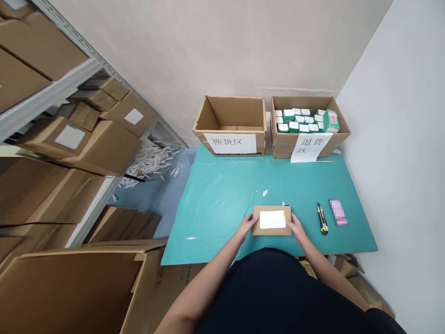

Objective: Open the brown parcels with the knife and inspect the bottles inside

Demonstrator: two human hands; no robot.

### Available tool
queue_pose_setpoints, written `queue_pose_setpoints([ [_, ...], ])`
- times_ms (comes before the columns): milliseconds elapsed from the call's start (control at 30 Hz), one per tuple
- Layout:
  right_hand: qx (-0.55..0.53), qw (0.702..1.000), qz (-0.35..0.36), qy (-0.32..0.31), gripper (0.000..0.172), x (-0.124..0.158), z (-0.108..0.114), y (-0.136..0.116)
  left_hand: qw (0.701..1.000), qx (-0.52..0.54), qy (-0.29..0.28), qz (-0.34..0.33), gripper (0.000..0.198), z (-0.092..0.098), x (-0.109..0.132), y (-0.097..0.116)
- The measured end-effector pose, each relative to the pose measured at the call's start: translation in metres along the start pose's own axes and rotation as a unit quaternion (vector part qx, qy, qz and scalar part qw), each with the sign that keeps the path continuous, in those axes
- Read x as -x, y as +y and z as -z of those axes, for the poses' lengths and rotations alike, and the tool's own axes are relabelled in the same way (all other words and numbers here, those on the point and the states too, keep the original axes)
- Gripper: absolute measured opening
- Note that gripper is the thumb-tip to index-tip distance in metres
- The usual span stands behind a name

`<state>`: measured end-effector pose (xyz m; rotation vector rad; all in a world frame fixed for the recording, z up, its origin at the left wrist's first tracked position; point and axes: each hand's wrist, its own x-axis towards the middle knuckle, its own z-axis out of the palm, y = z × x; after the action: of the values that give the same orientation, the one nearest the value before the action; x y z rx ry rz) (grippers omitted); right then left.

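Note:
A small brown cardboard parcel point(271, 220) with a white label lies flat near the front edge of the teal table point(222, 195). My left hand point(246, 226) grips its left end, fingers curled on the edge. My right hand point(296, 227) holds its right end the same way. A yellow-and-black utility knife point(322, 218) lies just right of my right hand, untouched.
At the table's back stand two labelled open cartons: the left carton point(230, 125) looks nearly bare, the right carton point(308, 125) holds several green-and-white boxes. A small pink item point(338, 212) lies by the knife. Shelves of cartons point(69, 134) line the left; a wall closes the right.

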<state>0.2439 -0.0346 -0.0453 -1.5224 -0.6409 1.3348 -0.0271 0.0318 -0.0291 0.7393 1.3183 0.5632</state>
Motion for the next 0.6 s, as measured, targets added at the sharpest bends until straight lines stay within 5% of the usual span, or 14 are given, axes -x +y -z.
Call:
queue_pose_setpoints([
  [300, -0.005, 0.998, 0.058, 0.029, 0.049, -0.007, 0.008, -0.025, 0.989, -0.007, -0.014, -0.145, 0.069, 0.008, -0.013, -0.003],
  [500, 0.052, 0.997, 0.031, 0.042, 0.062, -0.006, 0.008, -0.023, 0.992, 0.022, -0.043, -0.114, 0.090, 0.011, -0.009, -0.013],
  [600, 0.150, 0.984, 0.073, 0.069, 0.065, -0.001, 0.007, -0.026, 0.996, 0.020, -0.039, -0.084, 0.093, 0.012, -0.002, -0.015],
])
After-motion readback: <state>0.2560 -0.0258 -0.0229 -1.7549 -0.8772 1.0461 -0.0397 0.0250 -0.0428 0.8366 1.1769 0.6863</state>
